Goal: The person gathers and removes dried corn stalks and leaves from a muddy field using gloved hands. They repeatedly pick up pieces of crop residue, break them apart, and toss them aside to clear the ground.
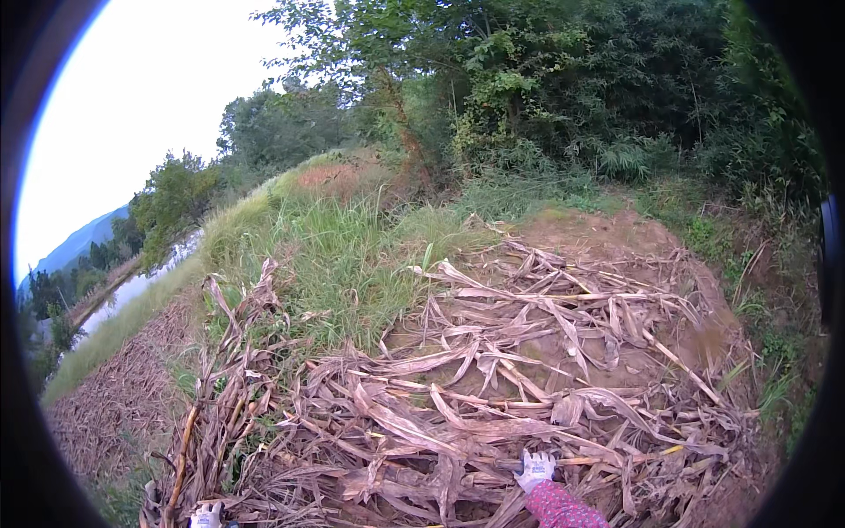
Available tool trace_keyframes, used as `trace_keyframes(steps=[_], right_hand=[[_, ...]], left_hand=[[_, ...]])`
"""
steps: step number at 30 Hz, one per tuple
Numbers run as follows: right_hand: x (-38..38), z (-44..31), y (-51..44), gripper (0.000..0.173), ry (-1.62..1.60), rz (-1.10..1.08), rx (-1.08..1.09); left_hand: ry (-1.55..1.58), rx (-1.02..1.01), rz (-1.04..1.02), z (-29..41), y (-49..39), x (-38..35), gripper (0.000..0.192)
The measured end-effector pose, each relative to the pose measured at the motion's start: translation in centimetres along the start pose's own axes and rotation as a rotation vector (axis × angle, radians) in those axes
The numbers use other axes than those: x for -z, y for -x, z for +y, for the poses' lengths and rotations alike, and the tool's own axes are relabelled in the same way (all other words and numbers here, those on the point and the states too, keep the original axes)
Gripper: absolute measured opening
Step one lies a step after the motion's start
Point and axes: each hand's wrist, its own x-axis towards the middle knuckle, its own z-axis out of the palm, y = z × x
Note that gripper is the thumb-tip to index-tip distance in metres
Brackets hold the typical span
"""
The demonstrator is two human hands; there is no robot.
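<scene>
My right hand point(537, 467), in a white work glove with print on its back, reaches low over dried corn stalks point(455, 422) that lie flat on the soil. Its fingers look curled, and a narrow dark grey thing point(508, 465) shows at their left side; whether the hand grips it is unclear. A red patterned sleeve point(564, 507) covers that forearm. At the bottom edge, my left hand point(207, 515), also gloved in white, is only partly in view. It is beside a leaning bunch of dry corn stalks point(228, 396), and its grip cannot be made out.
Green grass point(337, 264) grows beyond the stalks at the left. Bare brown soil point(594, 231) shows farther back, below dense trees and bamboo point(594, 92). A weedy bank point(779, 317) borders the right side. Water point(132, 290) lies lower down at far left.
</scene>
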Motion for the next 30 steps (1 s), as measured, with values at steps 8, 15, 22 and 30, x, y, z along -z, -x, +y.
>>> trace_keyframes(steps=[8,15,22,30], right_hand=[[-0.4,0.8,0.8,0.075,-0.030,0.048,0.055],[0.9,-1.0,1.9,0.077,-0.013,-0.016,0.002],[2.6,-8.4,11.1,0.079,-0.439,0.063,0.076],[4.8,-5.2,14.9,0.039,-0.997,-0.094,-0.034]], left_hand=[[-0.161,-0.385,-0.128,10.9,-8.9,-1.3,0.069],[0.159,-1.004,-0.053,27.6,-10.1,-8.0,0.071],[0.496,-1.178,-0.170,42.3,-7.7,-10.9,0.080],[0.207,-1.250,-0.031,42.8,-8.0,-15.2,0.078]])
